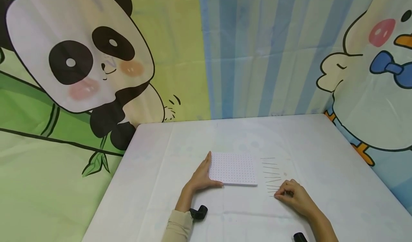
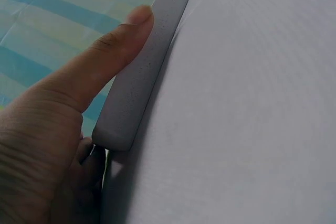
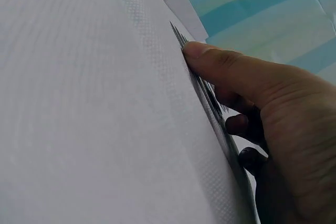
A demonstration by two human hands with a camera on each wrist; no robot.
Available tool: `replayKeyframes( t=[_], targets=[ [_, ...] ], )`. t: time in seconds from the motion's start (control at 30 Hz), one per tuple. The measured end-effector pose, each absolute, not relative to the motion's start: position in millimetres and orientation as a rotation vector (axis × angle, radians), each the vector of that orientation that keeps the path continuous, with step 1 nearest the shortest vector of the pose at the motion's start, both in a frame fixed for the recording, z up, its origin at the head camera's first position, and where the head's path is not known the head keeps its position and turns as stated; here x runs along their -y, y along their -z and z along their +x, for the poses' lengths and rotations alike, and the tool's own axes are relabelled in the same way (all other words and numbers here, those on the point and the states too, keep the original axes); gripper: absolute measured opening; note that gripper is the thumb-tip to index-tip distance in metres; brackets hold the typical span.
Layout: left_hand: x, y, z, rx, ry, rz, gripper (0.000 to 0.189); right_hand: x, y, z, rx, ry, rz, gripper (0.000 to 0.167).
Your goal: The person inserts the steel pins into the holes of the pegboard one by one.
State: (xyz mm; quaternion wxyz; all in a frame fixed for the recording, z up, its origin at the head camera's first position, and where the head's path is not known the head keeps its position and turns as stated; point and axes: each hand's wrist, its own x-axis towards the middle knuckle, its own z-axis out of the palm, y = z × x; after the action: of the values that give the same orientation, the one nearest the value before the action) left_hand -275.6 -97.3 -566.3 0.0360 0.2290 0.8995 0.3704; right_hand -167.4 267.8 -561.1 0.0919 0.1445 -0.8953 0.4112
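Observation:
A square white board (image 1: 233,168) with rows of small dark dots lies flat on the table. At its near left corner is my left hand (image 1: 201,174), the straight fingers along the left side and the thumb along the near edge. The left wrist view shows that thumb (image 2: 118,45) against the board's side (image 2: 134,82). Right of the board, several thin metal pins (image 1: 271,168) lie in a column, roughly parallel. My right hand (image 1: 297,198) has its thumb and index finger pinched on the nearest pin's right end. Its other fingers are curled, partly hidden in the right wrist view.
A white cloth covers the table (image 1: 180,138). Behind it hangs a printed curtain with a panda (image 1: 80,48) and a bird (image 1: 370,120). Dark camera mounts (image 1: 199,212) sit at both wrists.

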Motion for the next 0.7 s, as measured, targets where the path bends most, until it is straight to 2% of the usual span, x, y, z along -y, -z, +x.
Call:
replayKeyframes(
  t=[0.4,0.57,0.7],
  targets=[
    [95,563,-274,-2.769,-1.111,0.678,0.139,-253,547,-173,2.549,-1.110,0.275,0.005],
    [96,563,-275,-2.774,-1.118,0.672,0.139,-225,537,-189,2.392,-1.316,0.254,0.005],
    [95,564,-275,-2.771,-1.112,0.670,0.139,-200,534,-198,2.248,-1.563,0.333,0.005]
  ],
)
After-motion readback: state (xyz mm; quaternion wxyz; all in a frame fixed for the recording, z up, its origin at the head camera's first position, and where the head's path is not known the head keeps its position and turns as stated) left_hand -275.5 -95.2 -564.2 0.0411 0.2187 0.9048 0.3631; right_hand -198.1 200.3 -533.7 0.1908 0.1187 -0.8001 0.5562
